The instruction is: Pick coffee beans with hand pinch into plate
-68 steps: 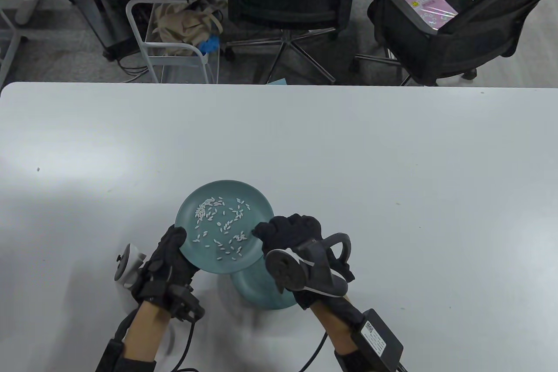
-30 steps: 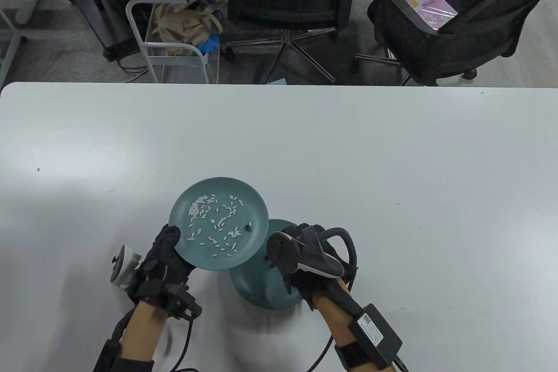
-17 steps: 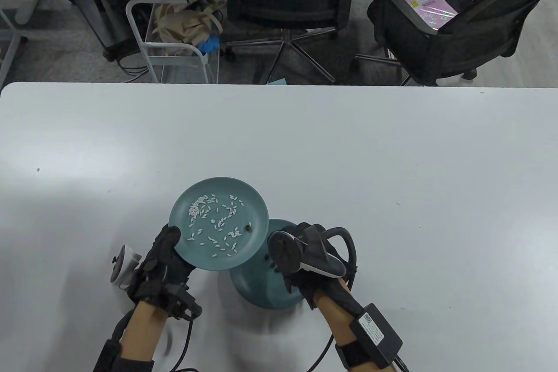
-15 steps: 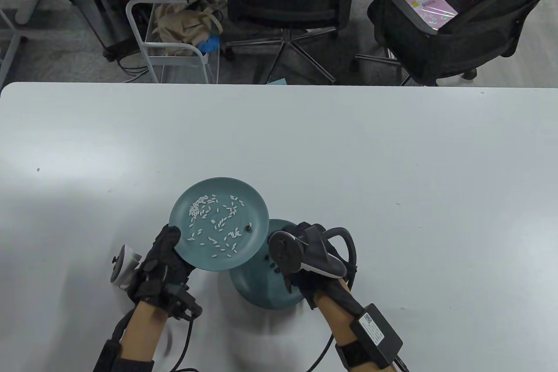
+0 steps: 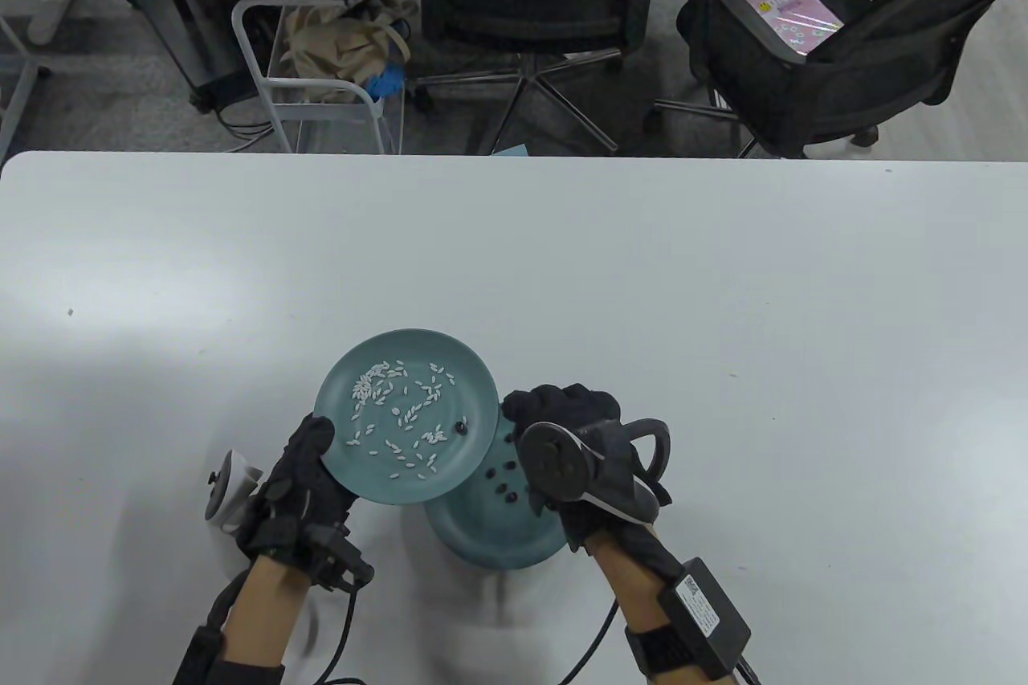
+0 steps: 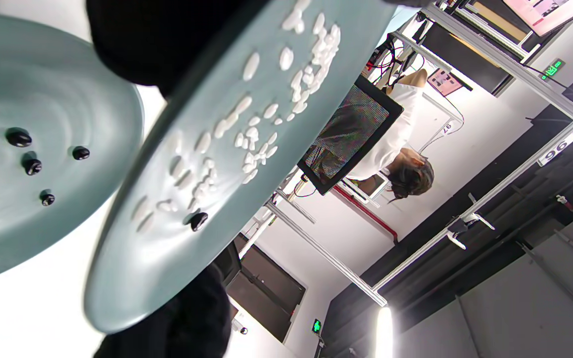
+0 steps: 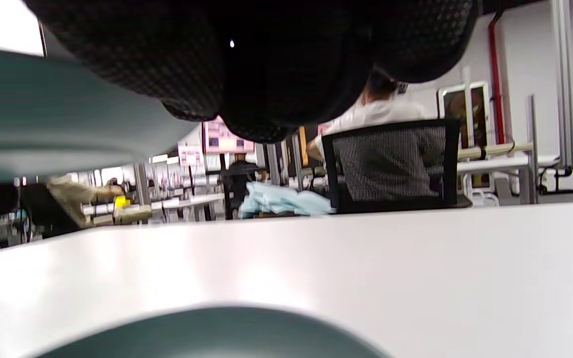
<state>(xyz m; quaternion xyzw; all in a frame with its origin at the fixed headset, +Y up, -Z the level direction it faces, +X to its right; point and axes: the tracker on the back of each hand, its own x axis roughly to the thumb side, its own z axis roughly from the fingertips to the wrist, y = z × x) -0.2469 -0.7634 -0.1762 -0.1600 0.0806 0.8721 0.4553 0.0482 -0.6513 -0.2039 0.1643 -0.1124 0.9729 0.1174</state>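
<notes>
My left hand [image 5: 315, 436] grips the near-left rim of a teal plate [image 5: 450, 364] and holds it tilted above the table. White grains [image 5: 377, 388] and one dark coffee bean [image 5: 461, 426] lie on it; the bean also shows in the left wrist view [image 6: 198, 221]. A second teal plate [image 5: 490, 536] lies on the table below, with several coffee beans [image 5: 503, 476]. My right hand [image 5: 536, 405] hovers over that plate's far edge, beside the raised plate's right rim. Its fingertips [image 7: 266, 64] are bunched together. Whether they pinch a bean is hidden.
The white table [image 5: 723, 315] stretches far to the back, left and right of the plates. Two black office chairs [image 5: 803, 59] and a cart [image 5: 321, 75] stand beyond its far edge. A small white speck [image 5: 71, 311] lies at the left.
My right hand has risen from the lower plate and moved up and right, uncovering the beans there. The raised plate and my left hand have barely moved.
</notes>
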